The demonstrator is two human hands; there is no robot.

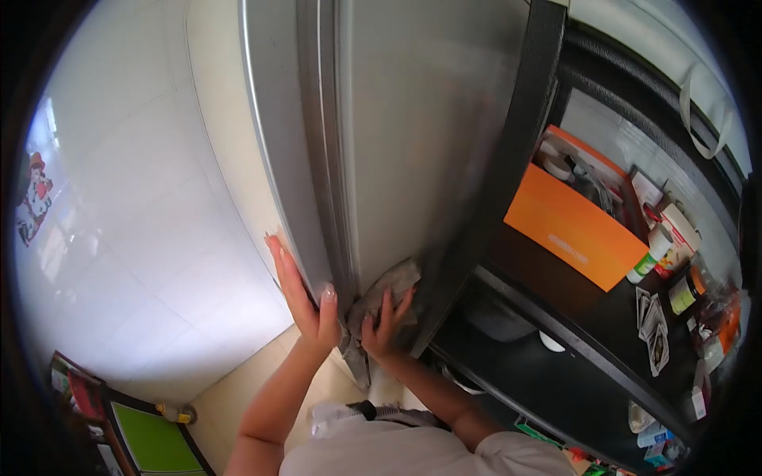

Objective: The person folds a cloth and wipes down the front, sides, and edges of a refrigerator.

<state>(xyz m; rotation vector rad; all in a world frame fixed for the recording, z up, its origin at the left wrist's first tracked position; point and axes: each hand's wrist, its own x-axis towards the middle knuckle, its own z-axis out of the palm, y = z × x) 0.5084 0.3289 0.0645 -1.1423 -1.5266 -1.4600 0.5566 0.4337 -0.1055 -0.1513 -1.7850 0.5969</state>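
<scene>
Cloth: While the left hand is holding the frame, the grey cloth is lying bunched under the right hand, up against the panel.
Right grip: The fingers are spreading over the cloth and clamping its folds; a loose end is hanging just below the palm.
Left grip: The thumb and fingers are straddling the frame and clasping it, the fingers running along its outer edge, the thumb resting on its near face.
Between grips: The two hands are working near each other without touching.
Beyond the right grip: The pale panel is rising ahead, and a dark post is bordering it on the right.
Shelf: Well to the right of the cloth hand, the dark shelf is bearing an orange box, a tube, a jar and some cards.
Box: It is standing open, small items showing inside.
Wall: To the left of the left grip, the white wall is shining, and a sticker is showing far along it.
Floor: Below both grips, pale floor is showing beside the shirt.
Green board: Below and well left of the left grip, the green board is lying near the wall.
</scene>
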